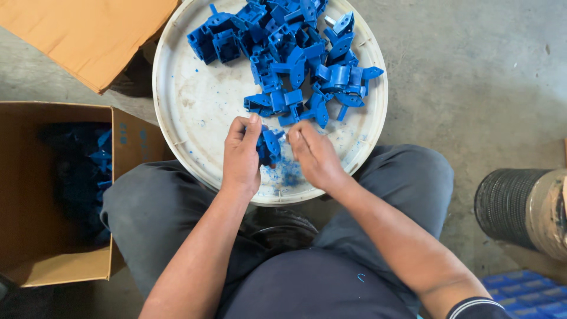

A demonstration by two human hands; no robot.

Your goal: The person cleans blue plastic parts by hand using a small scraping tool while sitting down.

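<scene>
One blue plastic part (270,146) is held between both hands, just above the white tray's near edge. Flat tabs and a boxy body are seen; it is partly hidden by fingers.

Hands: we count two, our left hand (241,155) and our right hand (316,156).
Blue plastic part held between them: we see one (271,145).
Heap of loose blue plastic parts (289,53): we cannot count them exactly; well over a dozen.
Round white tray (195,100): one.
Cardboard boxes: two, one open with blue parts (35,195), one at top left (88,29).
Dark ribbed roll (502,204): one.
Blue crate (525,289): one.
</scene>
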